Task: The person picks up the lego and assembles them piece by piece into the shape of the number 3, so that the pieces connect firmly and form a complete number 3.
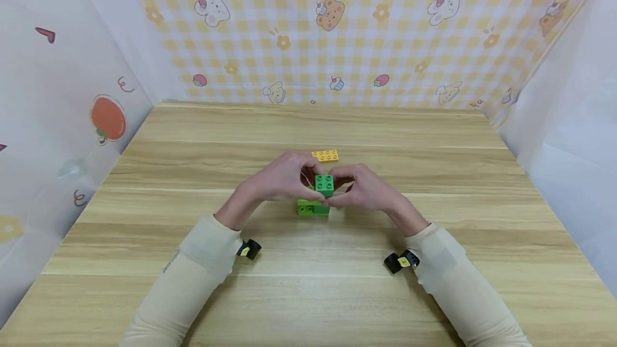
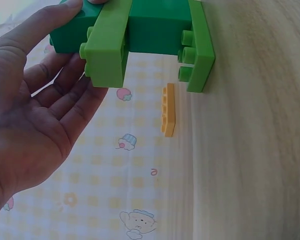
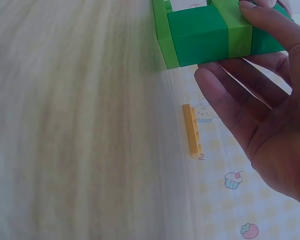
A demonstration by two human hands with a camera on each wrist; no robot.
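Note:
Both hands are at a stack of toy building bricks in the middle of the table. On top sits a dark green brick (image 1: 324, 182) with studs facing up. Beneath it come a light green brick (image 2: 105, 67), another dark green brick (image 3: 200, 37) and a light green base plate (image 2: 204, 60) on the tabletop. From the left, my left hand (image 1: 284, 178) pinches the upper part, thumb at the front and fingers behind. My right hand (image 1: 368, 189) grips the same part from the right, its thumb across the upper light green brick in the right wrist view.
A yellow-orange studded plate (image 1: 325, 155) lies flat just behind the stack. The wooden table (image 1: 308, 293) ends at a checked backdrop (image 1: 299, 68), with pale sheets at both sides. Each sleeve cuff carries a small black camera (image 1: 251, 249).

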